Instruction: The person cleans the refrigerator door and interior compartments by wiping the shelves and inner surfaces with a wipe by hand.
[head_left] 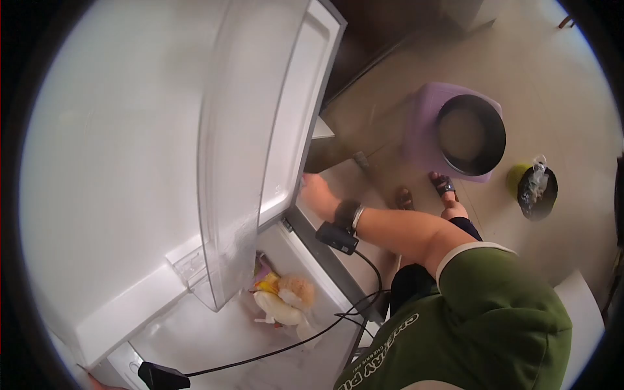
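My right hand is at the grey outer edge of a white refrigerator door, its fingertips partly hidden by that edge. A black device sits at its wrist, beside a dark band. Only a sliver of my left hand shows at the bottom left, near the white lower edge of the appliance, with another black device at it. A clear plastic shelf guard runs down the inside of the door. Below lies a white compartment holding a beige bagged item and a white bagged item.
A black cable crosses the compartment between the two devices. On the tiled floor, a dark pot stands on a purple stool. Beyond my sandalled foot is a bin with plastic in it.
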`<state>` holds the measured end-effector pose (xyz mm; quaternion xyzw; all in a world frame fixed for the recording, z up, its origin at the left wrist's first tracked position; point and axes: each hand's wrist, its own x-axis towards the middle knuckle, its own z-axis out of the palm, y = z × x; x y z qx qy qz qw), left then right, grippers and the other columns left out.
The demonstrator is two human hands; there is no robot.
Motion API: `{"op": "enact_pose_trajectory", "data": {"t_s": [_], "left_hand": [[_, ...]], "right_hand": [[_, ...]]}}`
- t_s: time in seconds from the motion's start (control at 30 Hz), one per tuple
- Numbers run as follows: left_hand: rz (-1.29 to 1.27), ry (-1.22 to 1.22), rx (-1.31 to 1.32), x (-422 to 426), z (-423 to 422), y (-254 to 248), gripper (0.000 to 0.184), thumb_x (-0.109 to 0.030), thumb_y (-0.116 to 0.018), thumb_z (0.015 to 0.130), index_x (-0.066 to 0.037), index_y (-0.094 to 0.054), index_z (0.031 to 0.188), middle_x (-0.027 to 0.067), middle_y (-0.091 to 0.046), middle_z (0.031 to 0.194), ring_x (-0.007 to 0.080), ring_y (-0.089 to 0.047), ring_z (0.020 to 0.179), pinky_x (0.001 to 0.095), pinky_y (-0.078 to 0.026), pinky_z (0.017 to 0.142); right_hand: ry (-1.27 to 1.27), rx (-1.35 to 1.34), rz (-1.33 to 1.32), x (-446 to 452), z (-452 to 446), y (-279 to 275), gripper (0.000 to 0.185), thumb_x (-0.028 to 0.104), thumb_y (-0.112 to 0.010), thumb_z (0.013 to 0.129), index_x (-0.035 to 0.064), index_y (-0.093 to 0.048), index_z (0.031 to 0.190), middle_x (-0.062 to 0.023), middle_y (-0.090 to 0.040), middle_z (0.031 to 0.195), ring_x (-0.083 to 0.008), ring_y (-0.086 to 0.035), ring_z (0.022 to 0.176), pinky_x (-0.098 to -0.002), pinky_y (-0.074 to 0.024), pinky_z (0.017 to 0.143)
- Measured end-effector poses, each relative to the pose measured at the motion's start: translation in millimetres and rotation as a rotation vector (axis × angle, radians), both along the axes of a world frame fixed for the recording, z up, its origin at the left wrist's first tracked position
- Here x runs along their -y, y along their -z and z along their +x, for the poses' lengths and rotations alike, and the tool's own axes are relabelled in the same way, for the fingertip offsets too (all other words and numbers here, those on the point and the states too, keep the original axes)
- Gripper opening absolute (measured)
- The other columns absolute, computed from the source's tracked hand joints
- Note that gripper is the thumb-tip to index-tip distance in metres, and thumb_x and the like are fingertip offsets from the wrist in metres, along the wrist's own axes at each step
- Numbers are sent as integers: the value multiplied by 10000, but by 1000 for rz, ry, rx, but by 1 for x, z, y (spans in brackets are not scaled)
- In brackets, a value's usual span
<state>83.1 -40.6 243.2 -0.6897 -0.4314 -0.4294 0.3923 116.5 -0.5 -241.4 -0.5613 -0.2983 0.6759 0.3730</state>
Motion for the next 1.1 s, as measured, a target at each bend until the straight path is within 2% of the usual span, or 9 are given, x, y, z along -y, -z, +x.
{"op": "enact_pose_trajectory", "data": {"t_s": [0.03,0.17,0.37,0.47,0.63,0.77,0.87,1.0,1.1], "left_hand": [[-103,224,281,-5,12,8,279,-286,-436,982,-16,-508,977,106,-543,1017,182,-532,891,346,-449,820],[-114,145,186,-2,3,3,276,-282,-396,992,-32,-513,1005,59,-532,1018,146,-530,875,316,-452,822],[-167,154,173,6,-6,-5,268,-255,-410,978,-23,-520,1055,90,-517,1101,184,-506,1022,353,-425,885],[-213,299,228,-1,4,1,279,-282,-431,973,-37,-551,1033,103,-534,1049,233,-506,1029,420,-402,942],[-169,267,240,11,-26,-20,266,-268,-427,977,-35,-548,1022,99,-538,1011,220,-509,1006,389,-410,930],[-100,531,483,1,-8,-18,260,-263,-433,976,-33,-547,1015,97,-536,1011,219,-511,1005,376,-408,936],[-30,433,501,-5,11,-7,258,-249,-435,973,-24,-546,1034,106,-537,1035,224,-508,1028,373,-397,956],[-25,377,495,1,-9,-14,260,-186,-467,948,18,-555,1083,142,-560,1080,241,-529,1039,377,-411,954],[-91,382,428,5,-18,-13,244,-136,-512,920,50,-566,1068,164,-588,1058,242,-571,985,370,-461,911]], "right_hand": [[-64,-21,-44,7,-5,-3,323,-8,-466,812,-36,-580,1114,-238,-649,922,-327,-644,923,-388,-498,760],[-93,-177,-186,10,-7,-6,235,-16,-490,779,-77,-627,960,-260,-648,835,-393,-654,748,-409,-520,667],[-168,-70,-183,23,-37,13,170,113,-652,724,-41,-672,794,-219,-642,705,-301,-658,641,-373,-522,582],[-761,577,526,12,-38,14,200,211,-707,697,18,-701,749,-196,-647,705,-298,-661,660,-372,-518,597],[-802,540,580,8,-36,14,270,330,-723,695,67,-720,759,-176,-659,747,-318,-659,701,-380,-514,638],[-732,535,605,12,-43,25,291,379,-700,724,90,-726,752,-165,-665,777,-314,-662,724,-381,-514,651],[-865,620,683,10,-28,11,283,279,-680,772,-2,-704,800,-188,-668,745,-317,-675,707,-384,-536,621],[-636,44,61,19,-26,38,264,350,-645,772,92,-704,784,-86,-677,793,-242,-662,712,-329,-513,663],[-700,29,309,27,-36,52,304,359,-637,788,94,-682,928,-97,-672,870,-238,-653,789,-330,-510,723]]}}
